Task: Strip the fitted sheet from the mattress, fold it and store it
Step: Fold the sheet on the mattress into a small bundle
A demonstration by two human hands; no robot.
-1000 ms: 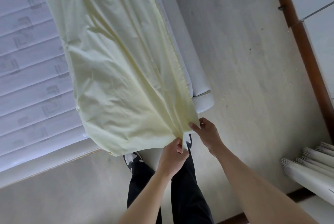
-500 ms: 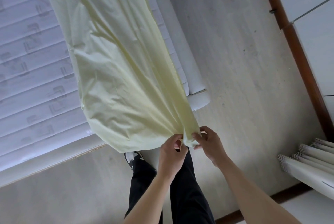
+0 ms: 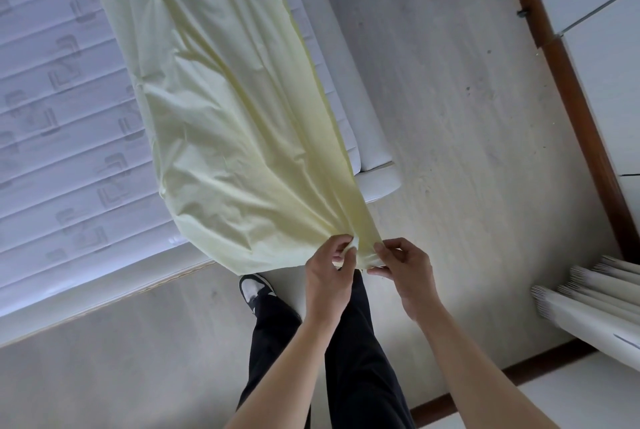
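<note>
Sheet point(image 3: 221, 137): the pale yellow cloth lay in a long band down the mattress point(image 3: 59, 123), its near end gathered and lifted off the bed's foot corner. It no longer hugged the mattress, whose quilted top showed bare to one side, so the stripping looked done. The band seemed doubled lengthwise, with a layered edge visible along its right side, which suggested that folding had begun; how many layers there were could not be told.

The left hand point(image 3: 329, 272) had its fingers curled and pinched a bunch of the sheet's end between thumb and fingertips. The right hand point(image 3: 405, 265), just beside it, pinched the neighbouring corner of the same end, thumb below and fingers above. The two grips were close, nearly touching, as if corners were being matched.

The person stood at the foot of the bed on the pale floor point(image 3: 450, 116), dark trousers point(image 3: 353, 359) and one shoe point(image 3: 254, 286) showing below the hands.

Still left, by this reading: squaring the corners, folding the long band across into a compact packet, and putting it away. No shelf or drawer for it could be picked out with certainty; white panels point(image 3: 609, 75) with a wooden frame stood to the right.
</note>
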